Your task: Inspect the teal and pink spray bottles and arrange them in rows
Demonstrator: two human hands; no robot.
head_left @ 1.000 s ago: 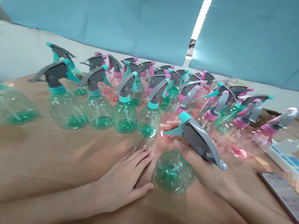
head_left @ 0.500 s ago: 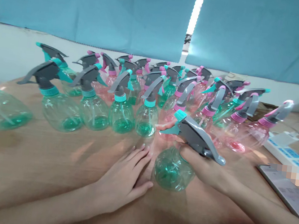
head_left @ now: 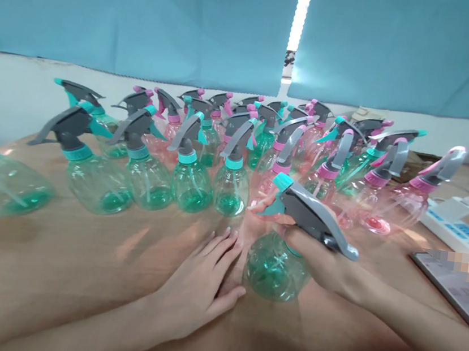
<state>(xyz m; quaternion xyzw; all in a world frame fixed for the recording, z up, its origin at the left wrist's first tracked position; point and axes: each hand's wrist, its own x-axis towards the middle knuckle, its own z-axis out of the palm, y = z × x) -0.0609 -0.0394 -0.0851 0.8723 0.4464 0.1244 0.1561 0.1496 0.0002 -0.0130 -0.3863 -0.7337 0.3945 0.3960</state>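
Note:
A clear green spray bottle (head_left: 276,272) with a grey and turquoise trigger head is gripped round its neck by my right hand (head_left: 314,253). Its nozzle points to the far left, and part of my hand is hidden behind the head. My left hand (head_left: 209,272) lies with fingers stretched out on the wooden table (head_left: 88,288), just left of that bottle, holding nothing. Beyond my left fingertips stands another green spray bottle (head_left: 231,192). A pink spray bottle (head_left: 269,188) is partly covered by the held bottle's head.
Several green and pink spray bottles (head_left: 193,184) stand in rows across the back. A green bottle (head_left: 7,182) is at the left edge. To the right are a white power strip (head_left: 459,228) and a phone (head_left: 451,287). Behind hangs a blue curtain (head_left: 151,17).
The view has shifted slightly. My right hand keeps its hold on the green spray bottle, and my left hand stays flat on the table.

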